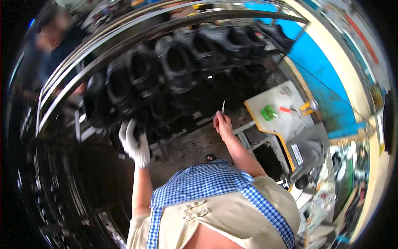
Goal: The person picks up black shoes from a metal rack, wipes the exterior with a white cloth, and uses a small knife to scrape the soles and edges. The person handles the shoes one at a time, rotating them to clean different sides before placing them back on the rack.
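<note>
My left hand (134,145), in a white knitted glove, reaches to the lower left of a rack. Its fingers and thumb are apart, close against dark shoes whose outlines blur into shadow there. Bare, my right hand (224,125) is closed in front of the rack, and a thin pointed metal blade (224,108) sticks up out of it; its handle is hidden in the fingers. Black shoes (175,62) line the upper shelf in a row, openings facing up. More black shoes (238,77) sit in the dimness of the shelf below.
Metal rails (124,39) curve along the rack's top. To the right stands a white table (265,97) with a yellow edge, bearing a green object (268,112) and a yellow-handled tool (309,108). A grey machine (309,155) is nearer me. Another person (52,54) is at far left.
</note>
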The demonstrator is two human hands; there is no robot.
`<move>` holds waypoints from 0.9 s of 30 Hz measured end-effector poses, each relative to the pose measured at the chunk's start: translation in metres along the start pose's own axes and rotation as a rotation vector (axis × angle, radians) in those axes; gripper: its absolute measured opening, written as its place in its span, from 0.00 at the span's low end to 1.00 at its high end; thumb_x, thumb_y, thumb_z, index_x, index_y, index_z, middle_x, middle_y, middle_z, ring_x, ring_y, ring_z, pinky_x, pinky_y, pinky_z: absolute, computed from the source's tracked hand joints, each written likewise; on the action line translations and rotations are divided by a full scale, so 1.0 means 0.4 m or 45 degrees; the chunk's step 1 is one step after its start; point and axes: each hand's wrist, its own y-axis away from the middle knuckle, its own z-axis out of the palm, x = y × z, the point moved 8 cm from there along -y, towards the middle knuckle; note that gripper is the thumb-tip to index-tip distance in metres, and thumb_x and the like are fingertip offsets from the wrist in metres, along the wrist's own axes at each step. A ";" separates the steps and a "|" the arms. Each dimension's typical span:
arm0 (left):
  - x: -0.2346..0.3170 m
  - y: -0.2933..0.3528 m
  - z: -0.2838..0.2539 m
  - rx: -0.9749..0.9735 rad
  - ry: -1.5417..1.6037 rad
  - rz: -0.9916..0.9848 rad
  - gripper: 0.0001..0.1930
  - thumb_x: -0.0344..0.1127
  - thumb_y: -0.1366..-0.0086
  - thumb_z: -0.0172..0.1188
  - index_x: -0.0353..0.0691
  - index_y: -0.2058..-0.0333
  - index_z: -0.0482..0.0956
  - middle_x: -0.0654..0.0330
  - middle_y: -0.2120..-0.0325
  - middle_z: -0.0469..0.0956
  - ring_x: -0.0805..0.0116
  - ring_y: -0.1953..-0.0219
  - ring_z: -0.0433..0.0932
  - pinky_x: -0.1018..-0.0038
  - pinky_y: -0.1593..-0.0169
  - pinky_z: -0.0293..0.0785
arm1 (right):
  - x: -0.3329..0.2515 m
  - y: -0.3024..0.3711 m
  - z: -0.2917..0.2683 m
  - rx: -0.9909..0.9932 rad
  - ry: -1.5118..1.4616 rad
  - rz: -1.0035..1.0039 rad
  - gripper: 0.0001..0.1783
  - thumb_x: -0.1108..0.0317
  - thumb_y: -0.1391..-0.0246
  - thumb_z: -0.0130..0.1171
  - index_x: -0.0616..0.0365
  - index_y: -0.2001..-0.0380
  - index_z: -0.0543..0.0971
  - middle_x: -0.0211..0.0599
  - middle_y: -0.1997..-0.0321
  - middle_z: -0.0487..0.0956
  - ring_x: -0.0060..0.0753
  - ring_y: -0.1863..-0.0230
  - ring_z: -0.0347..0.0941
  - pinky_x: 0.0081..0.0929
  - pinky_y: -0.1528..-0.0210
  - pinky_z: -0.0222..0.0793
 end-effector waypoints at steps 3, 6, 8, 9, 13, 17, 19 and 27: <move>-0.012 0.107 0.055 -0.307 0.128 0.005 0.27 0.17 0.52 0.50 0.36 0.50 0.76 0.48 0.52 0.74 0.49 0.47 0.73 0.63 0.42 0.69 | -0.195 -0.082 -0.213 0.475 -0.119 -0.324 0.22 0.48 0.36 0.52 0.56 0.73 0.76 0.28 0.82 0.72 0.15 0.88 0.60 0.19 0.87 0.52; -0.072 0.220 0.115 -0.545 0.312 -0.243 0.27 0.16 0.52 0.50 0.35 0.50 0.76 0.52 0.54 0.76 0.55 0.50 0.76 0.67 0.45 0.72 | -0.397 -0.168 -0.442 0.818 -0.124 -0.698 0.18 0.53 0.38 0.57 0.58 0.67 0.79 0.27 0.77 0.74 0.15 0.87 0.59 0.19 0.86 0.52; -0.121 0.292 0.150 -0.593 0.470 -0.504 0.28 0.14 0.50 0.48 0.35 0.48 0.75 0.55 0.52 0.77 0.61 0.49 0.76 0.71 0.44 0.72 | -0.525 -0.212 -0.555 0.993 -0.109 -0.819 0.17 0.56 0.41 0.62 0.60 0.60 0.81 0.27 0.75 0.75 0.16 0.86 0.59 0.19 0.84 0.54; -0.117 0.309 0.166 -0.594 0.653 -0.656 0.28 0.13 0.50 0.47 0.34 0.47 0.74 0.56 0.51 0.77 0.64 0.48 0.75 0.72 0.44 0.71 | -0.583 -0.236 -0.613 1.053 -0.101 -0.879 0.17 0.56 0.42 0.63 0.60 0.59 0.81 0.27 0.74 0.75 0.15 0.86 0.59 0.19 0.84 0.54; -0.064 0.316 0.220 -0.617 0.790 -0.818 0.26 0.12 0.47 0.50 0.33 0.47 0.73 0.57 0.50 0.76 0.69 0.49 0.75 0.74 0.44 0.71 | -0.778 -0.332 -0.799 1.237 0.239 -0.928 0.23 0.54 0.48 0.67 0.59 0.55 0.81 0.33 0.67 0.79 0.28 0.71 0.74 0.27 0.67 0.69; -0.033 0.316 0.227 -0.628 0.759 -0.840 0.23 0.15 0.46 0.55 0.33 0.49 0.75 0.57 0.50 0.77 0.68 0.50 0.76 0.74 0.44 0.71 | -0.976 -0.337 -0.683 1.317 1.211 -1.097 0.29 0.54 0.51 0.68 0.46 0.45 0.76 0.37 0.43 0.75 0.46 0.46 0.74 0.41 0.47 0.71; -0.028 0.309 0.242 -0.681 0.693 -0.787 0.22 0.16 0.46 0.56 0.34 0.51 0.76 0.56 0.52 0.78 0.66 0.51 0.77 0.73 0.45 0.72 | -1.028 -0.366 -0.640 1.186 1.460 -1.077 0.29 0.57 0.49 0.66 0.45 0.43 0.74 0.37 0.43 0.75 0.46 0.46 0.74 0.41 0.47 0.72; 0.044 0.295 0.276 -0.921 0.436 -0.382 0.21 0.19 0.51 0.59 0.38 0.55 0.79 0.52 0.56 0.80 0.56 0.52 0.79 0.67 0.47 0.74 | -1.018 -0.363 -0.619 1.040 1.815 -0.686 0.17 0.58 0.50 0.66 0.53 0.58 0.80 0.40 0.56 0.78 0.46 0.52 0.76 0.43 0.53 0.73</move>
